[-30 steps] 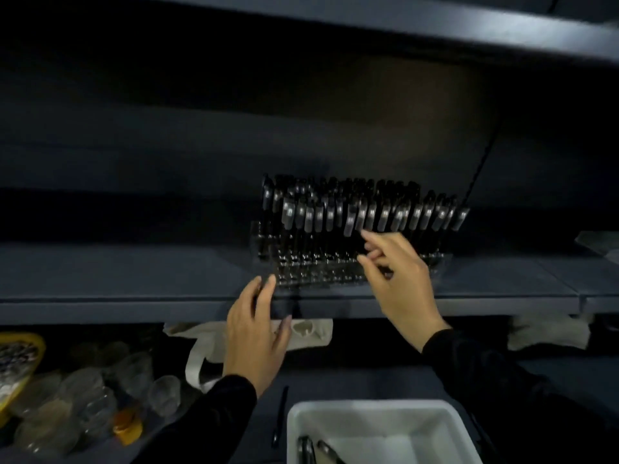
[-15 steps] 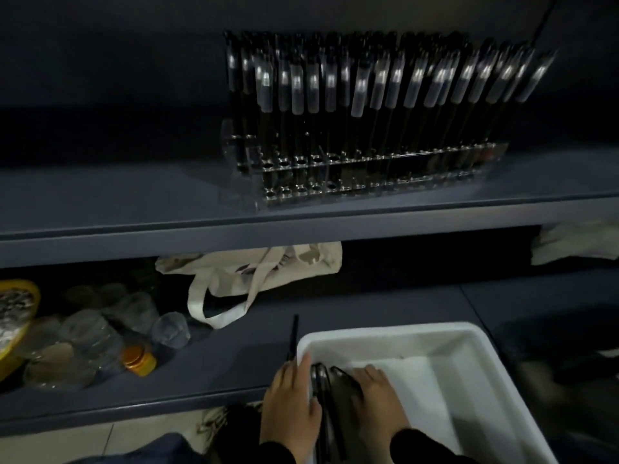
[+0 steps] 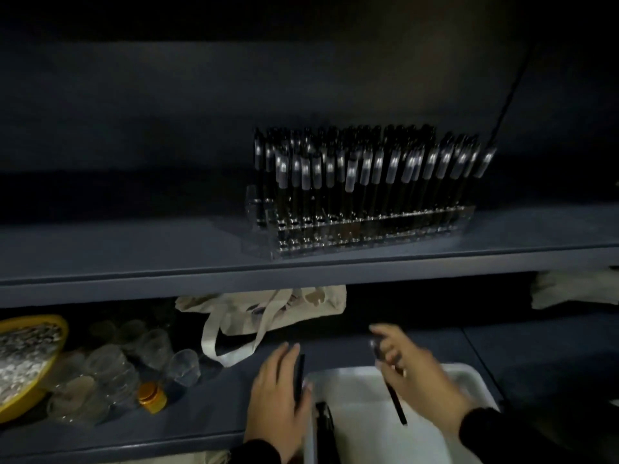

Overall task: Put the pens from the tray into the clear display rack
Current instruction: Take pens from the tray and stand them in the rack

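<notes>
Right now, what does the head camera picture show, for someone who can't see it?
The right hand lifts a black pen from the white tray, while the left hand holds another pen beside it. On the shelf above, a clear display rack stands nearly full of upright pens.

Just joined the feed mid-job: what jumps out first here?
The clear display rack on the middle shelf, packed with upright black pens. Below it, the right hand holds a pen above the white tray; the left hand is beside the tray's left rim.
</notes>
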A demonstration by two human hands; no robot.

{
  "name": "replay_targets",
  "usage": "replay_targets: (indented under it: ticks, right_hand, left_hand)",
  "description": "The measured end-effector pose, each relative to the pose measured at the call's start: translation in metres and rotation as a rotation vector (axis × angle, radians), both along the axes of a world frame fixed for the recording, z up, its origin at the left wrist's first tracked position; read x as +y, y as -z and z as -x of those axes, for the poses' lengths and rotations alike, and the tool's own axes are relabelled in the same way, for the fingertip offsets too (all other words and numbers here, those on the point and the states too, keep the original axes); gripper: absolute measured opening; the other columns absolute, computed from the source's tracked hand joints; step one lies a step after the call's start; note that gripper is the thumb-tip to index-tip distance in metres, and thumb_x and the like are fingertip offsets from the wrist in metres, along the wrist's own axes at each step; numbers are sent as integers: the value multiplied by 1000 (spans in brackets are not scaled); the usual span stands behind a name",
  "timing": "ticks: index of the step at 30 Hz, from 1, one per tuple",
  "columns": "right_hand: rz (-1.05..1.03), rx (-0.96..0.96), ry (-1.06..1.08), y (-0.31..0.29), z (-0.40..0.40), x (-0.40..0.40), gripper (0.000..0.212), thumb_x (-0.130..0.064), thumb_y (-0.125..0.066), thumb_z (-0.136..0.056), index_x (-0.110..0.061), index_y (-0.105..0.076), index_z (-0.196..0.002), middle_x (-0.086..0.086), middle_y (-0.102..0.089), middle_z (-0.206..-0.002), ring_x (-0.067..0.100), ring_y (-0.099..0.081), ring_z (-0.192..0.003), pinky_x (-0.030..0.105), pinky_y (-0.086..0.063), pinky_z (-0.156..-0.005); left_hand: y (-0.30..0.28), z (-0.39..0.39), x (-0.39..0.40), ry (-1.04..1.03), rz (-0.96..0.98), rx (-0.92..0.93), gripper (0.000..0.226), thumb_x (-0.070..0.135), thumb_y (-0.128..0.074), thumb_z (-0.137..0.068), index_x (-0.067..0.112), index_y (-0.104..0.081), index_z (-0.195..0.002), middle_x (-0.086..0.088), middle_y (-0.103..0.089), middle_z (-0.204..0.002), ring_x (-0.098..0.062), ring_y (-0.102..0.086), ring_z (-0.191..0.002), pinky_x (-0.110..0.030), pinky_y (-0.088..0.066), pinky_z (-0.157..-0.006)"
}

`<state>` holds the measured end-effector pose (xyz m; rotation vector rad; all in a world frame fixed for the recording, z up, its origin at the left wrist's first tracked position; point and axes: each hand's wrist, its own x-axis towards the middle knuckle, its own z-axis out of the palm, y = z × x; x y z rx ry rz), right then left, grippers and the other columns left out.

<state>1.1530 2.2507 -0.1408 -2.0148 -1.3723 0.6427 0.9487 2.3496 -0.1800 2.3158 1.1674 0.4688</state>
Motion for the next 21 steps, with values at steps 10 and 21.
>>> replay_targets:
  ticks: [10,21]
  right_hand:
    - [-731,-112,18,-220,1,59,57,-8,-57,-93,-55,-36,-118,-16,-44,-97,2,-47,-79,8,-41,-73]
    - [-689,-152,24,-210,18,108,47,-13,-52,-98,-30,-36,-137,-30,-41,-105,-3,-49,-88,11,-39,-73]
  left_hand:
    - [-132,-25,70,-134,-458,-398,55,32,-59,-90,17,-39,-139,-6,-49,-127,-19,-44,-116,-35,-38,-99]
    - [-151,-37,96,-133,-208,-226,61,46,-58,-90,30,-31,-142,3,-49,-137,-19,-36,-130,-33,-31,-100]
